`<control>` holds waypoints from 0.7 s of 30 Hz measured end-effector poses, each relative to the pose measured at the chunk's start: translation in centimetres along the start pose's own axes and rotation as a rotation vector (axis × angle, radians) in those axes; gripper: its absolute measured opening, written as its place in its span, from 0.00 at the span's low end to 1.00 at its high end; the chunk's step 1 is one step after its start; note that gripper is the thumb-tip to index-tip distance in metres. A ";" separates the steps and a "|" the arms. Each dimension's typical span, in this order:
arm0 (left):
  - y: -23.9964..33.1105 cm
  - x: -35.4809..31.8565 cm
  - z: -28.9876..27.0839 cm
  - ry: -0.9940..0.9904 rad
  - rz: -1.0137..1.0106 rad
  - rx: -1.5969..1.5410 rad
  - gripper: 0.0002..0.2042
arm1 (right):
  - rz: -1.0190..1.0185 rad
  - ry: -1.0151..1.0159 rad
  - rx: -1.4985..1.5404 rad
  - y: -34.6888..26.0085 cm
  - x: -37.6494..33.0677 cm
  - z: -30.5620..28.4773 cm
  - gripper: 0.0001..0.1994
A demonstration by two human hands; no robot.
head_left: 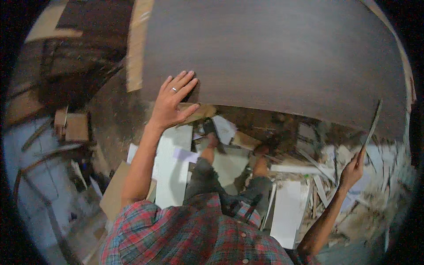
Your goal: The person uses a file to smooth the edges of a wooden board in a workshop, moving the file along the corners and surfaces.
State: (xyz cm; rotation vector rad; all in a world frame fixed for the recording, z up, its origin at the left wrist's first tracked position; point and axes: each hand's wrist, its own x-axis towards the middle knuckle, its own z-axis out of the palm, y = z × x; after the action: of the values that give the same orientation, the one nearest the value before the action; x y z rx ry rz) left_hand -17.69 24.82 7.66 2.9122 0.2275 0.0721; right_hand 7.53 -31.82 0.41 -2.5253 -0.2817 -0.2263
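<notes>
We hold a big dark board (274,57) over floor scraps.
Left hand (171,104) flat, released, at 9 o'clock; right hand (353,170) grasping a thin strip (372,126) at 4.

Single head-worn fisheye, left of a pair, looking steeply down the person's front. Plaid shirt (194,234) fills the lower edge, close to the lens. Big dark wood-grain panel (274,57) takes the upper half, near. Offcut-littered floor (304,172) sits below, farther off. Edges bend at the rim; corners black. No second view.
</notes>
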 end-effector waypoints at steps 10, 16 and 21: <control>-13.6 -13.1 0.7 0.411 -0.831 -1.184 0.31 | -0.205 -0.467 0.363 -35.6 -18.8 14.4 0.30; -11.8 -11.2 2.5 0.461 -0.831 -1.435 0.22 | -0.244 -0.519 0.291 -40.3 -22.8 15.6 0.35; -10.9 -9.0 1.8 0.282 -0.985 -1.479 0.16 | -0.295 -0.491 0.035 -40.3 -24.9 14.6 0.37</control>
State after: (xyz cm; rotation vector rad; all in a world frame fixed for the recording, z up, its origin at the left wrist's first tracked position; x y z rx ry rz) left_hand -28.07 33.49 3.18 1.1314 1.0452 0.3105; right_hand -25.11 5.33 4.45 -2.4643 -0.8438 0.2911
